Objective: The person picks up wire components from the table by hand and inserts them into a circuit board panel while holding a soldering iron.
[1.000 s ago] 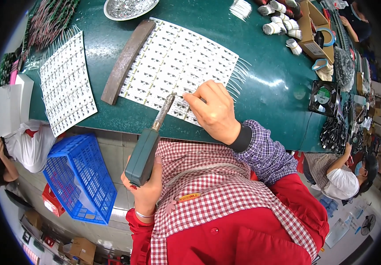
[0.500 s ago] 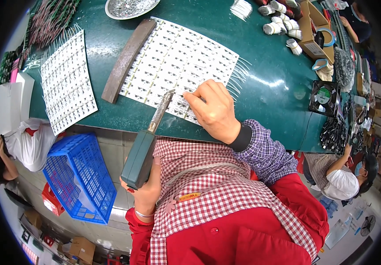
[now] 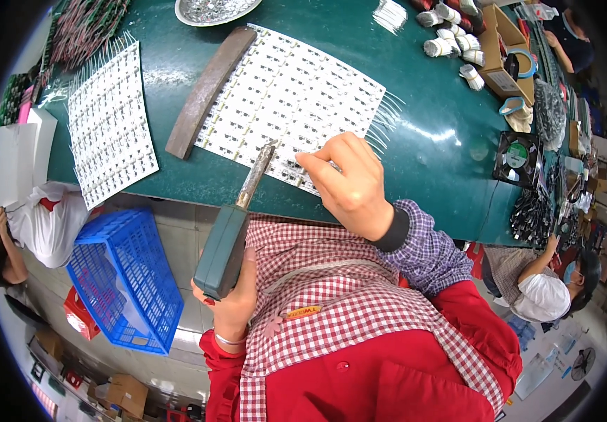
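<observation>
My left hand [image 3: 229, 299] is closed around the dark green handle of a soldering iron [image 3: 222, 246]. The iron's metal tip points away from me, over the near part of a white circuit board panel [image 3: 296, 91] with rows of small dark parts. Just right of that tip, my right hand [image 3: 354, 184] is held in a pinch above the panel's near edge; whatever lies between thumb and forefinger is too small to make out. Thin white wires stick out from the panel's right side. Along its left edge lies a curved dark bar [image 3: 208, 91].
Left of the bar is a second wired panel [image 3: 110, 126]. A metal dish [image 3: 217, 13] with silvery bits stands at the far side. Wire bundles [image 3: 451, 39], a cardboard box [image 3: 504, 70] and a black fan [image 3: 518, 158] line the right. A blue crate [image 3: 131, 281] stands below the table; people sit both sides.
My right hand has shifted slightly right and nearer to me, with the pinch kept. The iron is almost where it was. The whole view has moved slightly.
</observation>
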### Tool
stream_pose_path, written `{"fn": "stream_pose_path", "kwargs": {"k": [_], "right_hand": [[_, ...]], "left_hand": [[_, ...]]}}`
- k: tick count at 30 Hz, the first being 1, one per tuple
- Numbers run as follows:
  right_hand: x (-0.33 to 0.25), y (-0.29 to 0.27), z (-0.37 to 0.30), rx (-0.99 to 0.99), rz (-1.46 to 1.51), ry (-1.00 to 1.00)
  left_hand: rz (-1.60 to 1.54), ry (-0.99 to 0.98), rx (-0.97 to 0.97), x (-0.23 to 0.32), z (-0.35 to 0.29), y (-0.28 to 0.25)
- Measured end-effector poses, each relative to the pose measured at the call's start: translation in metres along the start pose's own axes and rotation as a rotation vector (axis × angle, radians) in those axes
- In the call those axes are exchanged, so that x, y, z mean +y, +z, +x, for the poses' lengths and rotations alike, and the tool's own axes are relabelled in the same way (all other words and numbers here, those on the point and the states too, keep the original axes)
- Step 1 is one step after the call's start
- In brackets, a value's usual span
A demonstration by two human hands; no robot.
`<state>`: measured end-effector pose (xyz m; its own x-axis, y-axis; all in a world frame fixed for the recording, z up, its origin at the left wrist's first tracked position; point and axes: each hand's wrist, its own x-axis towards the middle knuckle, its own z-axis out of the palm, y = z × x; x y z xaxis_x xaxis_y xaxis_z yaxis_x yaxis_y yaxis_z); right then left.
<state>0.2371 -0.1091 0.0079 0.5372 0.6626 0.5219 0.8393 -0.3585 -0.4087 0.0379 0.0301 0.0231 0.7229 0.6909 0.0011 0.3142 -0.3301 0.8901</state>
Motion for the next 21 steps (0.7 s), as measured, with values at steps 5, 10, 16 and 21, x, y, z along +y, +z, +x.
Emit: {"fn": "stream_pose_path", "kwargs": {"k": [5, 10, 16, 21], "right_hand": [[0.008, 0.018, -0.007, -0.010, 0.009, 0.009], [0.008, 0.019, -0.007, -0.018, -0.001, 0.015], [0.008, 0.021, -0.008, -0.034, -0.009, 0.002], [0.008, 0.021, -0.009, -0.042, -0.011, 0.000]], "left_hand": [[0.082, 0.111, -0.011, -0.003, 0.000, -0.001], [-0.002, 0.059, -0.032, -0.003, 0.001, -0.001], [-0.066, 0.058, -0.084, -0.001, 0.006, -0.001], [-0.062, 0.047, -0.110, 0.001, 0.007, -0.001]]}}
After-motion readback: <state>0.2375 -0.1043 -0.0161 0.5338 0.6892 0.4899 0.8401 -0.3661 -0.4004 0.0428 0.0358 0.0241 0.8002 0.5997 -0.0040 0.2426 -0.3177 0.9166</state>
